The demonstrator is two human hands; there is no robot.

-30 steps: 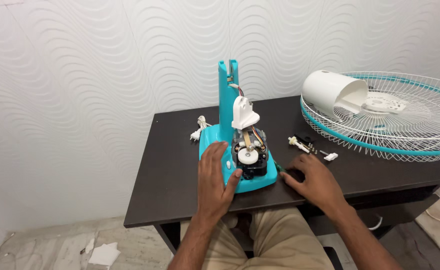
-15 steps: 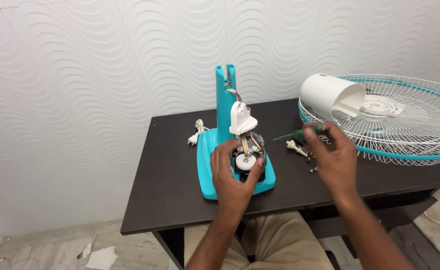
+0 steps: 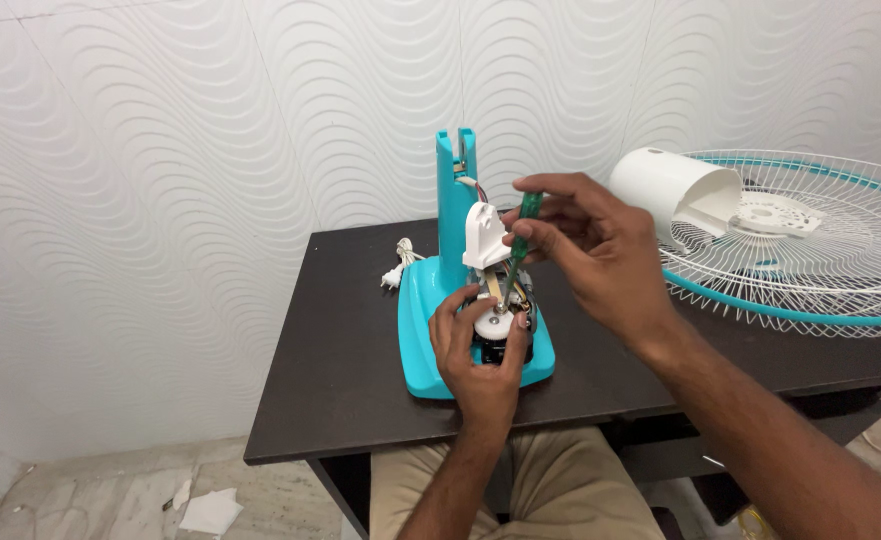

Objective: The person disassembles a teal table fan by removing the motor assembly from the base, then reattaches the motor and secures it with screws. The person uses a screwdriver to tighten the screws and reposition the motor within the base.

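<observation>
My right hand (image 3: 600,250) has come off the table and now pinches a green screwdriver (image 3: 518,232), tip down on the white motor part (image 3: 495,318). Left hand (image 3: 480,350) grips that motor inside the turquoise fan base (image 3: 422,300) on the dark table (image 3: 340,350). Screw work starts.

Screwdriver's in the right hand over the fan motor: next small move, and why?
Probably seat the tip and start turning. The right hand holds the green-handled screwdriver tilted, tip down at the white motor part in the teal fan base. The left hand grips that motor assembly, so it looks steadied. Whether the tip is already in a screw head, I cannot tell.
</observation>
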